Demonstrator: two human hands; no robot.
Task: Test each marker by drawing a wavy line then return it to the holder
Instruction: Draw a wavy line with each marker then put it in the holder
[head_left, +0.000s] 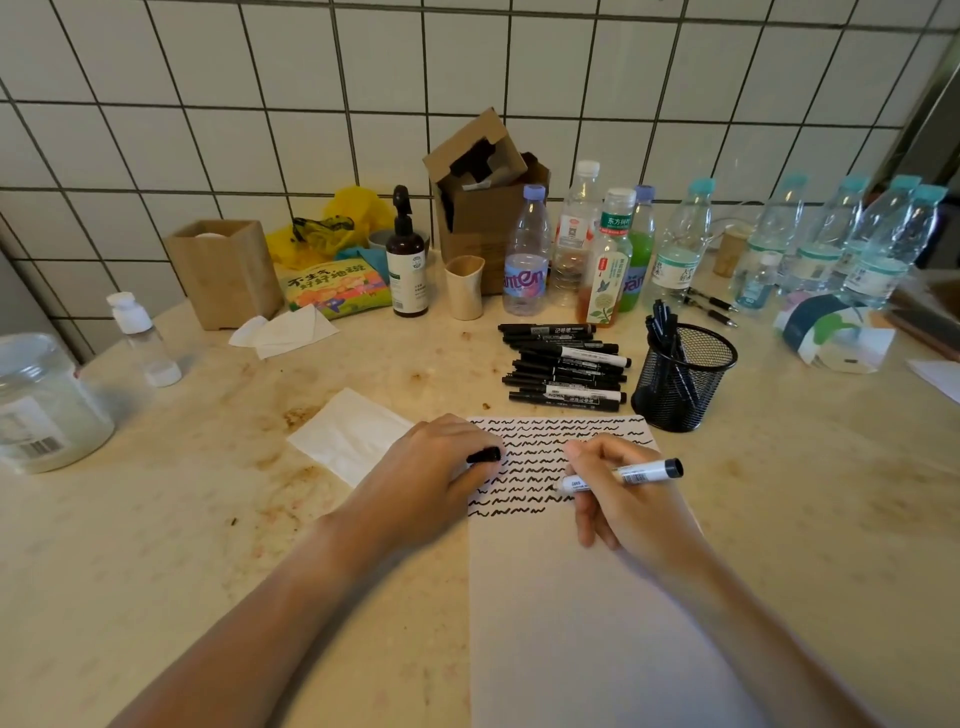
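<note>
**On the paper: marker tip down, cap in the other hand**

On the white paper (597, 623), the right hand (623, 499) pinches a marker (621, 475). Its long body lies sideways: tip pointing left onto the wavy lines, back end pointing right. The left hand (431, 467) curls round a black cap (484, 456), mostly hidden by fingers. More markers (563, 366) lie beside the mesh holder (683, 376).

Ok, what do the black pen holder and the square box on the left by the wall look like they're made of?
The pen holder looks like black metal wire mesh: you can see the markers through its fine grid, under a solid rim. The square box looks like light wood, possibly bamboo, matte, with flat, thick panels and faint grain.
</note>
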